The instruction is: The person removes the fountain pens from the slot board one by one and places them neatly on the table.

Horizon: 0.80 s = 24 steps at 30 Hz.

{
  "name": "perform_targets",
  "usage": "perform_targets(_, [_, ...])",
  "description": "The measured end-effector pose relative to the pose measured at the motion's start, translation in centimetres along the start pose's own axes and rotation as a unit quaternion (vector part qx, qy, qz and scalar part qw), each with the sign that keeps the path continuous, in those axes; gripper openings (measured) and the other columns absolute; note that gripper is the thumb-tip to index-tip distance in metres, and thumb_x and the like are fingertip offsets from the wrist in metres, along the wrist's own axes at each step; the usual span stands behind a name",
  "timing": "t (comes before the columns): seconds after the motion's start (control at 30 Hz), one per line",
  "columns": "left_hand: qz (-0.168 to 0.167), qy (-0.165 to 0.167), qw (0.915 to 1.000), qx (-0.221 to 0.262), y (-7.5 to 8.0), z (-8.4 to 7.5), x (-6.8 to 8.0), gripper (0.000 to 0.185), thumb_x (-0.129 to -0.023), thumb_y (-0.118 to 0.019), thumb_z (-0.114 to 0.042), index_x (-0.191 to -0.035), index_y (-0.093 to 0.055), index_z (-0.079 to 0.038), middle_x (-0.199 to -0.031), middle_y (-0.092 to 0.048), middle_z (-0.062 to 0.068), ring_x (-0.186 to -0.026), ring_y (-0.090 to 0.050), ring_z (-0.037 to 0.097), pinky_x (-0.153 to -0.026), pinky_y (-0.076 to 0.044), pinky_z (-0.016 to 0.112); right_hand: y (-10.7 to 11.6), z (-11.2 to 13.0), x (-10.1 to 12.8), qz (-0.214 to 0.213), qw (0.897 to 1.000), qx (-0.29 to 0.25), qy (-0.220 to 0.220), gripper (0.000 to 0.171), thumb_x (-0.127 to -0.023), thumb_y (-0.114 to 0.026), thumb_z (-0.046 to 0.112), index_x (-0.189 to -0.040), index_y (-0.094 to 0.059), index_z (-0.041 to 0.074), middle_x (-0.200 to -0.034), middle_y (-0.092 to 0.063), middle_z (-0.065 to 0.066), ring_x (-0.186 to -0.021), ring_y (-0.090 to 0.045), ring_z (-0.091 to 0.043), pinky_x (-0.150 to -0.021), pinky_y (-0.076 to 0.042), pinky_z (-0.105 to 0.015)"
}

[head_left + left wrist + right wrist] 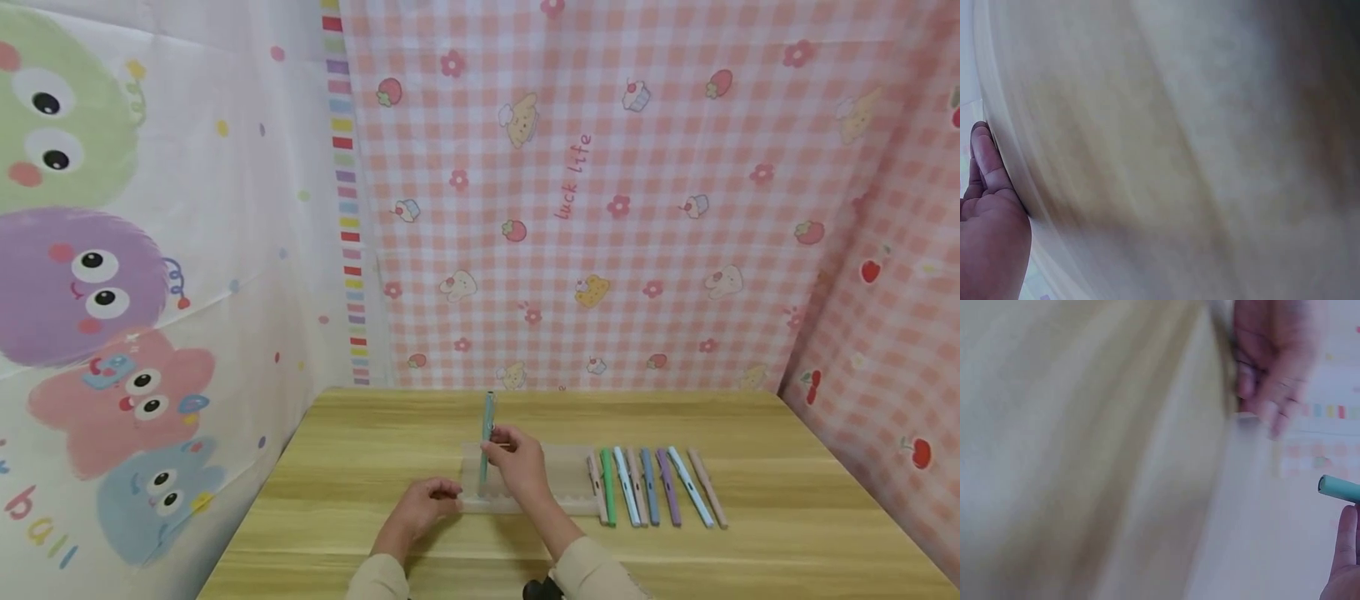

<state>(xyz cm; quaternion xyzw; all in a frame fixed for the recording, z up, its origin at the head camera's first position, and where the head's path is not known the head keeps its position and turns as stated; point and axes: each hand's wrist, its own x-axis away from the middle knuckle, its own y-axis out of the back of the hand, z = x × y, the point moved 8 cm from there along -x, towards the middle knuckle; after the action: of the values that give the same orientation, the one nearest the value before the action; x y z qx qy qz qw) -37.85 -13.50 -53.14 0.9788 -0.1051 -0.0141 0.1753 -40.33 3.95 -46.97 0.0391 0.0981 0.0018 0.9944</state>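
My right hand pinches a teal pen and holds it almost upright over the left part of a clear plastic pen rack with a scalloped front ridge. Whether the pen's lower end touches the rack, I cannot tell. In the right wrist view one end of the teal pen sticks out beyond my fingers. At the rack's left end, my left hand holds the edge between thumb and fingers. Only part of that hand shows in the left wrist view, beside the blurred tabletop.
Several capped pens lie in a row to the rack's right, among them a green pen, a purple pen and a pinkish-brown pen. They rest on a wood-grain table. A pink checked cloth hangs behind.
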Motion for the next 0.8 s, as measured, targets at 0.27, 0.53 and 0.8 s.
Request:
perform_targets(0.27, [-0.010,-0.016,0.9998,0.003,0.4,-0.1,0.1,0.019,-0.086,-0.071,0.002,-0.104,-0.067,0.009,-0.093,-0.066,0.006,-0.085,-0.057,0.014,-0.075,-0.050,0.029,4.0,2.2,-2.0,-0.021,0.999,-0.020,-0.020,0.030,-0.094,-0.068,0.009,-0.122,-0.065,-0.002,-0.107,-0.065,-0.014,-0.096,-0.064,-0.023,-0.079,-0.058,-0.036])
perform_targets(0.53, [-0.012,-0.003,0.9999,0.001,0.2,-0.1,0.1,0.018,-0.087,-0.071,0.002,-0.103,-0.067,0.008,-0.092,-0.065,0.006,-0.084,-0.057,0.014,-0.075,-0.050,0.029,10.7,3.5,-3.2,-0.052,0.998,0.016,-0.036,0.037,-0.095,-0.065,0.008,-0.131,-0.059,0.000,-0.111,-0.060,-0.015,-0.096,-0.062,-0.023,-0.079,-0.057,-0.034])
perform_targets(0.8, [-0.003,-0.013,0.9999,-0.009,0.0,-0.3,0.2,0.020,-0.088,-0.070,0.000,-0.106,-0.067,0.008,-0.098,-0.067,0.009,-0.089,-0.058,0.017,-0.079,-0.050,0.033,20.2,2.4,-3.4,-0.078,0.992,0.063,-0.073,0.046,-0.100,-0.057,0.009,-0.144,-0.045,-0.002,-0.116,-0.055,-0.013,-0.097,-0.060,-0.017,-0.080,-0.056,-0.028])
